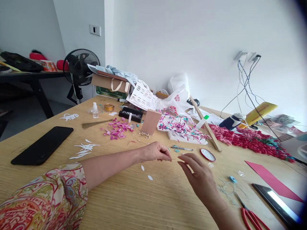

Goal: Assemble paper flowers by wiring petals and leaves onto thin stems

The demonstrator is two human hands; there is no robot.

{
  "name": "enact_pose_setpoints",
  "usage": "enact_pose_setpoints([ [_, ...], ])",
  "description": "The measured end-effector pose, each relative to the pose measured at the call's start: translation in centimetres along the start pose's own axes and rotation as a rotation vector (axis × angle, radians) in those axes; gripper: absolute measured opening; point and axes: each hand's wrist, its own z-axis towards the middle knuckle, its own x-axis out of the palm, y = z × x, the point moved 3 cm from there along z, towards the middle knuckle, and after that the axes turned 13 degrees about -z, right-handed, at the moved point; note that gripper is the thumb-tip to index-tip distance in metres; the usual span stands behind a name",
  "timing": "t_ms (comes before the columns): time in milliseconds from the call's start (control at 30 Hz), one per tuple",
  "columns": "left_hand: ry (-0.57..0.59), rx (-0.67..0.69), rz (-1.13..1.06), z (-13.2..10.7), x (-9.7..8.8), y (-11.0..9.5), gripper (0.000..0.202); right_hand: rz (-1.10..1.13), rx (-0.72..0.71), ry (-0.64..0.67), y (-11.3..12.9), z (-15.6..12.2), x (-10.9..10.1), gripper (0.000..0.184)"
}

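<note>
My left hand (155, 151) rests on the wooden table (134, 198) with thumb and forefinger pinched on a thin wire (173, 159) that sticks out to the right. My right hand (198, 174) hovers just right of it, fingers spread and empty, fingertips near the wire's end. Two small white petal shapes (146, 172) lie on the table below my left hand. Small tweezers (182, 148) and a round red-rimmed lid (207, 155) lie just beyond my hands.
A black phone (43, 145) lies at left, white paper cutouts (83, 149) beside it. Pink petals (117, 129), a wooden block (150, 122), a white board with pink flowers (182, 129), a heap of red flowers (249, 140), red scissors (251, 217) and pink paper (271, 180) surround the work area.
</note>
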Motion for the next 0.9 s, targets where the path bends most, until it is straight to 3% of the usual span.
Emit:
enact_pose_setpoints([
  [133, 0.013, -0.007, -0.054, 0.0, 0.1, 0.0, 0.012, -0.049, -0.102, 0.011, 0.5, 0.3, 0.5, 0.014],
  [267, 0.031, 0.027, 0.079, 0.1, 0.1, 0.0, 0.01, -0.017, -0.059, 0.082, 0.7, 0.7, 0.6, 0.018],
  [333, 0.042, 0.165, 0.319, 0.0, 0.2, -0.3, 0.008, 0.07, 0.082, 0.153, 0.6, 0.8, 0.9, 0.018],
  [467, 0.129, 0.582, 1.031, -0.8, 1.4, -0.6, 0.019, 0.409, 0.575, 0.32, -0.2, 0.6, 2.7, 0.016],
  [567, 0.154, 0.718, 1.291, -1.2, 1.6, -0.2, 0.023, 0.533, 0.681, 0.394, -0.6, 0.3, 3.9, 0.02],
  [667, 0.063, 0.64, 1.178, -0.8, 1.0, 0.0, 0.023, 0.56, 0.708, 0.365, -1.3, 0.1, 3.9, 0.022],
  [767, -0.017, 0.449, 0.781, -0.1, 0.2, -0.1, 0.015, 0.498, 0.698, 0.266, -1.8, -0.3, 2.9, 0.019],
  [833, -0.026, 0.288, 0.481, 0.2, -0.1, 0.2, 0.007, 0.389, 0.567, 0.18, -1.7, -0.4, 1.9, 0.014],
  [900, -0.017, 0.125, 0.218, 0.3, 0.0, 0.5, 0.007, 0.234, 0.309, 0.1, -1.0, -0.3, 1.1, 0.011],
])
